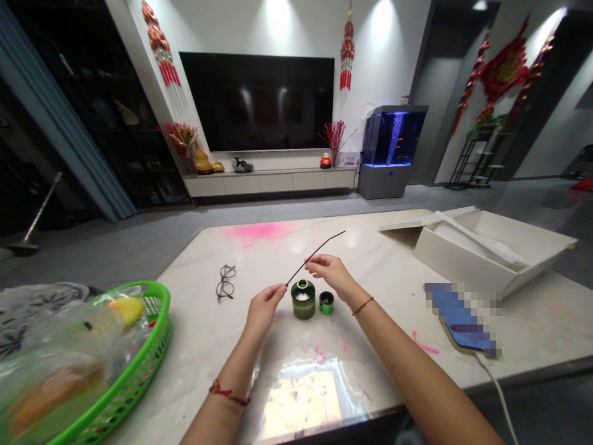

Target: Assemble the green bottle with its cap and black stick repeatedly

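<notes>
A thin black stick [319,248], bent near its far end, slants up to the right above the table. My left hand [265,307] pinches its lower end between thumb and fingertips. Around the stick's middle, the fingers of my right hand [330,272] are closed on it. Just below both hands stands a small dark green glass bottle [303,303], upright, with its neck uncapped. To its right, a shiny green cap [327,303] sits with its hollow side up. The stick is apart from the bottle's mouth.
Eyeglasses [225,283] lie left on the marble-look table [185,346]. A green basket [160,327] with bagged food stands at the left edge. On the right are a phone [461,321] with a cable [500,395] and an open white box [463,266].
</notes>
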{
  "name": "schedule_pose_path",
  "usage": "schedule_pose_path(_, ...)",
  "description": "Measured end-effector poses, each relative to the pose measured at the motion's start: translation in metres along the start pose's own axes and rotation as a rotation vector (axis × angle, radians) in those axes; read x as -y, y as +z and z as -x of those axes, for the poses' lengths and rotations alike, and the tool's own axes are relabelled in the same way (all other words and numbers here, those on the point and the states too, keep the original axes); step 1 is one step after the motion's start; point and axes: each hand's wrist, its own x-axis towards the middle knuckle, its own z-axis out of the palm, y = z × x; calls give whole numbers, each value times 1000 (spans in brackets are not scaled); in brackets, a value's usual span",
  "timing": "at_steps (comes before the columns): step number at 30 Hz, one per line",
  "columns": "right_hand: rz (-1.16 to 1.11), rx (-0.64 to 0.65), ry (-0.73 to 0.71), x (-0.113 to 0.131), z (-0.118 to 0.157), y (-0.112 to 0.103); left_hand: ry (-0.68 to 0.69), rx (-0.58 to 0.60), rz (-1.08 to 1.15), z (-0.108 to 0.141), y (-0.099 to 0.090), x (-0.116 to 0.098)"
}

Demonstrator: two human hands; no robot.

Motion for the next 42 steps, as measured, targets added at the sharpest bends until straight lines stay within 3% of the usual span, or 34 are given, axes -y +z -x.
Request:
schedule_pose_path(11,-23,19,-14,2,2,0,-4,31,-10,0,1,2)
schedule_pose_path(20,-124,-245,-156,21,-9,-23,-63,63,-54,1,1,3)
schedule_pose_path(30,37,-82,-246,25,-4,-12,-70,90,-59,2,3,2)
schedule_pose_path(42,408,-38,-356,6,1,11,-82,90,-45,2,2,2)
